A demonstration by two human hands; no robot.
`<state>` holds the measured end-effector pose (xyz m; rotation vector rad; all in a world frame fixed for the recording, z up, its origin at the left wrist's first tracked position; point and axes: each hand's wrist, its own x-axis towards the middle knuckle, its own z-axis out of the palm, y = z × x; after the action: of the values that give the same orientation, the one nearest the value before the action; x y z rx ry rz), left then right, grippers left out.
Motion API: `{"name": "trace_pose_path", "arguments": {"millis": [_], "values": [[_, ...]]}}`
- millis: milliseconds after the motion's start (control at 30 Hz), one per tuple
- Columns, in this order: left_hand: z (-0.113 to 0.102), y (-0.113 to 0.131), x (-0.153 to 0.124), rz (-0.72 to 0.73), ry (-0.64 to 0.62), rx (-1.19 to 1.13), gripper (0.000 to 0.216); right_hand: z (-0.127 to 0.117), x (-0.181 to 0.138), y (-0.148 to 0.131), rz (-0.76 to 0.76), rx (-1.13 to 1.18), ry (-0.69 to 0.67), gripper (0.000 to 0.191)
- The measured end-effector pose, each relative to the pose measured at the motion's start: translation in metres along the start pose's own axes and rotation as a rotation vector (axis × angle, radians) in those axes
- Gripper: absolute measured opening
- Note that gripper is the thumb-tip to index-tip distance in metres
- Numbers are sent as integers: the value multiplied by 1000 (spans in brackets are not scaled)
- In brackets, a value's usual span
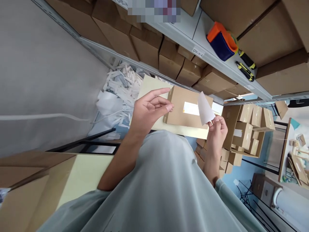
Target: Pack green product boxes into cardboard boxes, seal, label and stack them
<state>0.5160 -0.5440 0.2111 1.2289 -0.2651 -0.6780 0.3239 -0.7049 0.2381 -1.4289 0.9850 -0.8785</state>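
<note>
A closed cardboard box (180, 96) lies on a pale yellow tabletop (147, 87) in front of me. On its upper face is a white label (190, 108) with a small orange mark at one end. My right hand (217, 129) pinches a curled white slip of paper (204, 109) between thumb and fingers, over the right part of the box. The slip hides part of the box and of the label. Beside the box's left edge is my left hand (152, 108), its index finger stretched out and the others loosely bent, with nothing visible in it.
Above the table, a metal shelf (188, 45) holds a tape dispenser (222, 40) and yellow-black utility knives (245, 71). Cardboard boxes (169, 58) line the shelf below. White paper scraps (120, 83) heap up at left. A large carton (228, 116) of smaller boxes stands at right.
</note>
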Motion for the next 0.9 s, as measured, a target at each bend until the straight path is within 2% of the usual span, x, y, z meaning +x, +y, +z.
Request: {"name": "trace_pose_path", "arguments": {"millis": [200,533,733,900], "values": [[38,4,-3,32,-44,-11,51,-25,10,-2,12,11,-49,35],[96,-10,-10,88,-77,10,50,-68,35,4,16,-2,-100,31],[118,-9,-15,100,-64,60,50,-85,40,8,14,16,-117,26],[127,-10,-16,108,-107,57,52,-94,40,9,23,29,-112,25]]}}
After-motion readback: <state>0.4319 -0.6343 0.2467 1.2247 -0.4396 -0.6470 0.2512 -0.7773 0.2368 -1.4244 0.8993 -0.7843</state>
